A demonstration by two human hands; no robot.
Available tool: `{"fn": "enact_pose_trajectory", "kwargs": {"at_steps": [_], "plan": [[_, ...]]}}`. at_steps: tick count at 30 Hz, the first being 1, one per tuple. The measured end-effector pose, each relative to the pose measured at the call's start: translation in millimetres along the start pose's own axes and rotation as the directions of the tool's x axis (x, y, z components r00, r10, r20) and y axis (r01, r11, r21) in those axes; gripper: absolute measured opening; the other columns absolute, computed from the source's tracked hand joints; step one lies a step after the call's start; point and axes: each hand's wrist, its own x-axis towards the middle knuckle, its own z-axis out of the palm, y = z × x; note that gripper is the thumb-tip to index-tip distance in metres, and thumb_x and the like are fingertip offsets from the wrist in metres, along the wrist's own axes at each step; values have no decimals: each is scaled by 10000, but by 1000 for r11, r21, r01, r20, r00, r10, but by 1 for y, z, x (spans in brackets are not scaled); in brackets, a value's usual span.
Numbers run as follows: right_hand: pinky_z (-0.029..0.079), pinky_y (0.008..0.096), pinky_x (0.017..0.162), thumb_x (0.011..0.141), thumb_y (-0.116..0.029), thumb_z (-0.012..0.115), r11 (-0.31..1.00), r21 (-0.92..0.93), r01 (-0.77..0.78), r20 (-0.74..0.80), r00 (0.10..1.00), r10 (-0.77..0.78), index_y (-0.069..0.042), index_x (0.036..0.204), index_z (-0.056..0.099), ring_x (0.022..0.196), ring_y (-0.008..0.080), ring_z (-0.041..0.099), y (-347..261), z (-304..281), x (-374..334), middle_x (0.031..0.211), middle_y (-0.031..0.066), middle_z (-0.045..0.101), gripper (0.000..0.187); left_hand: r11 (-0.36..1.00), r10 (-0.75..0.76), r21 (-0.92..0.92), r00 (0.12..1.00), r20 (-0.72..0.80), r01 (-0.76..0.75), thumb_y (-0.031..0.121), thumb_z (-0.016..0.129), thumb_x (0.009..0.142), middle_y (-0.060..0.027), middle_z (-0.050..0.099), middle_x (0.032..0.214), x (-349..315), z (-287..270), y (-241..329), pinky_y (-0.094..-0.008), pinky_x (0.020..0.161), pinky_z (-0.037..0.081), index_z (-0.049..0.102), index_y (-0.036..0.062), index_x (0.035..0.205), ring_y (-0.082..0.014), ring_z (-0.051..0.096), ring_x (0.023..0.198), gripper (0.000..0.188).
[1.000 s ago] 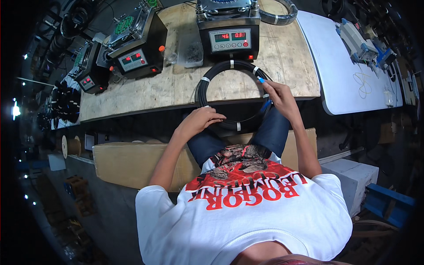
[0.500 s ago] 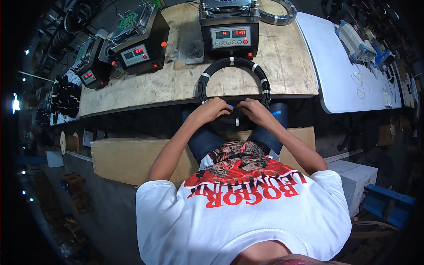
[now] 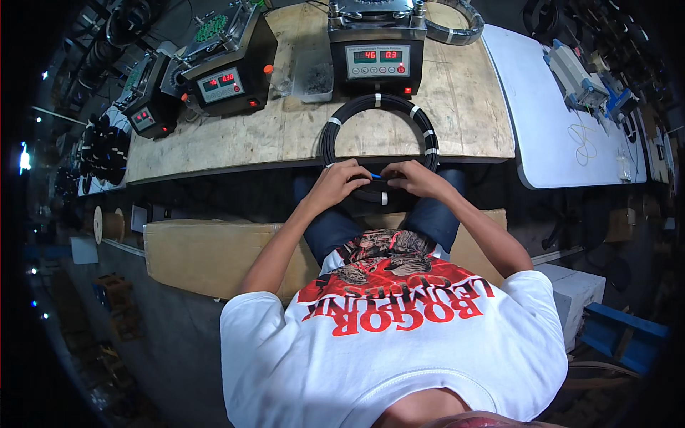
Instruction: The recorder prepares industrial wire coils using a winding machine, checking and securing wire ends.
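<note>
A coil of black cable (image 3: 329,139), bound with several white bands, rests against the front edge of the workbench and hangs down over my lap. Both hands meet at the coil's near side. Between my fingertips shows a small slim blue piece (image 3: 376,176), perhaps a cable-end connector; it is too small to name surely. My left hand (image 3: 338,183) pinches at its left end, fingers bent together. From the other side, my right hand (image 3: 414,178) closes its thumb and fingers at the right end. The fingers partly hide what they grip.
Behind the coil stands a black machine (image 3: 376,60) with a lit red display. Two similar machines, one with a green-topped plate (image 3: 212,30), sit farther left. A clear tray (image 3: 314,82) and an orange-capped bottle (image 3: 280,82) stand between. At right is a white table (image 3: 542,150).
More of the blue piece shows between my fingertips. A blue bit beside my right wrist has gone from sight. The machines' displays have changed; the view has shifted slightly.
</note>
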Motion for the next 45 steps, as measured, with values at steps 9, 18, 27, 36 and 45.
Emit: {"fn": "enact_pose_trajectory", "kwargs": {"at_steps": [9, 18, 27, 36, 45], "plan": [[428, 260, 528, 951, -63, 619, 883, 400, -246, 221, 961, 167, -51, 1239, 548, 613, 83, 539, -13, -60, -11, 739, 24, 603, 296, 992, 126, 4, 974, -186, -128, -20, 629, 878, -100, 536, 841, -16, -20, 7, -290, 712, 481, 706, 78, 1168, -210, 586, 775, 316], [528, 371, 676, 795, 11, 629, 967, -105, -232, -61, 972, 226, -31, 1108, 649, 732, 269, 680, 26, -49, -28, 799, 159, 681, 317, 999, -2, 46, 901, -434, 24, -54, 616, 844, -84, 535, 809, -5, -23, 24, -283, 631, 465, 741, 111, 1128, -206, 566, 680, 351], [535, 470, 819, 828, -19, 550, 916, -361, -175, -1, 982, 187, -2, 997, 659, 932, 398, 661, 6, -1, -25, 930, 220, 679, 202, 933, 8, 358, 994, 112, -48, 179, 669, 857, -80, 538, 890, -10, 17, 12, -384, 850, 395, 747, 178, 1085, -243, 539, 926, 242], [497, 442, 857, 772, -16, 620, 770, -623, 134, 44, 990, -137, -29, 962, 683, 958, 321, 587, 16, 27, -8, 952, 122, 621, 201, 688, 263, 640, 940, 218, -341, 209, 738, 782, -59, 582, 1118, -23, 39, -11, -439, 970, 384, 605, 125, 1230, -260, 495, 1138, 474], [429, 451, 980, 750, 25, 606, 788, -602, 130, 40, 990, -133, -63, 1238, 635, 1086, 266, 629, -37, -8, -24, 1086, 111, 679, 497, 828, 270, 448, 940, 208, -337, 222, 802, 720, -52, 611, 1098, -9, 3, 10, -413, 914, 394, 601, 103, 1230, -253, 563, 1039, 561]]}}
